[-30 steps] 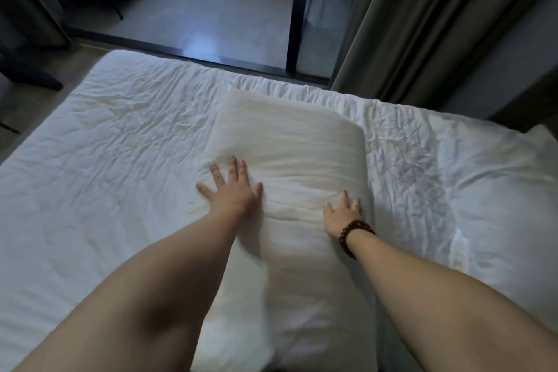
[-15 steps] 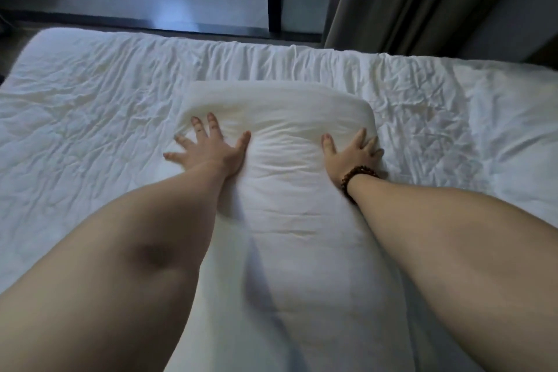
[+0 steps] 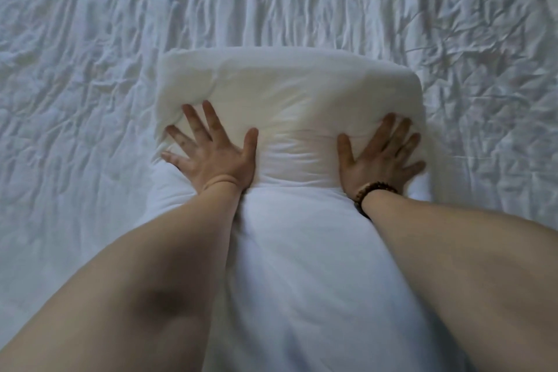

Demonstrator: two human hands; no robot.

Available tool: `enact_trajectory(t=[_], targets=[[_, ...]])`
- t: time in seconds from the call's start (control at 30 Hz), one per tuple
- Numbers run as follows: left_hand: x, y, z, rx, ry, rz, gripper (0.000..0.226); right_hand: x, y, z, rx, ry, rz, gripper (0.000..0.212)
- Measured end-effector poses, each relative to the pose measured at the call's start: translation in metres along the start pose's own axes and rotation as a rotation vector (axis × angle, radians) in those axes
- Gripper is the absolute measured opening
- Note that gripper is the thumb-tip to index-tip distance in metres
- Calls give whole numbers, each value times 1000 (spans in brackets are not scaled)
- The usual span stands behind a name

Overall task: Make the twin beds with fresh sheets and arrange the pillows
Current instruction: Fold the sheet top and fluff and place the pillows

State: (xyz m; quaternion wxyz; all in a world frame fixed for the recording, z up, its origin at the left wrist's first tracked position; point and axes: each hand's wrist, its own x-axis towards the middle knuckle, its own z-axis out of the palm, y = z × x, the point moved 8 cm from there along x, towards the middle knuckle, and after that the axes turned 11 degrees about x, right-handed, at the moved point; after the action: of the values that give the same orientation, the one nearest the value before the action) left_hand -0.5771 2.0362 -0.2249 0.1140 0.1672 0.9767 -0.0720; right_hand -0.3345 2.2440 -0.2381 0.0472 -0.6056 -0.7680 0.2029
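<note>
Your left hand and right hand now sit further up the pillow, which lies centre frame on the bed. Both press flat, fingers spread. Push evenly from both sides so the filling settles squarely into the top corners.

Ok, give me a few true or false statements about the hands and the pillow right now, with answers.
1. Both the left hand and the right hand press flat on the pillow. True.
2. The bead bracelet is on the left wrist. False: it is on the right wrist.
3. The sheet around the pillow is wrinkled. True.
4. The right hand grips a corner of the sheet. False: its fingers lie spread on the pillow.
</note>
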Motion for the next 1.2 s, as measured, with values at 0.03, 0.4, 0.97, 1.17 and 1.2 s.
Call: enact_trajectory(t=[0.03, 0.4, 0.97, 1.17, 1.2], targets=[[1, 1, 1, 2, 2, -3, 99, 1, 0, 0, 0, 0, -1, 101], [3, 5, 1, 45, -37, 11, 100, 4, 4, 2, 19, -42, 30, 102], [-244, -124, -53, -6, -242, -212, 96, -210, 81, -82, 101, -312, 475, 97], [-231, -127, -11, -64, -220, -241, 100, -209, 86, -66, -8, -162, 444, 96], [-225, -126, -2, -67, -215, -235, 99, -208, 85, -61, -16, -120, 435, 97]])
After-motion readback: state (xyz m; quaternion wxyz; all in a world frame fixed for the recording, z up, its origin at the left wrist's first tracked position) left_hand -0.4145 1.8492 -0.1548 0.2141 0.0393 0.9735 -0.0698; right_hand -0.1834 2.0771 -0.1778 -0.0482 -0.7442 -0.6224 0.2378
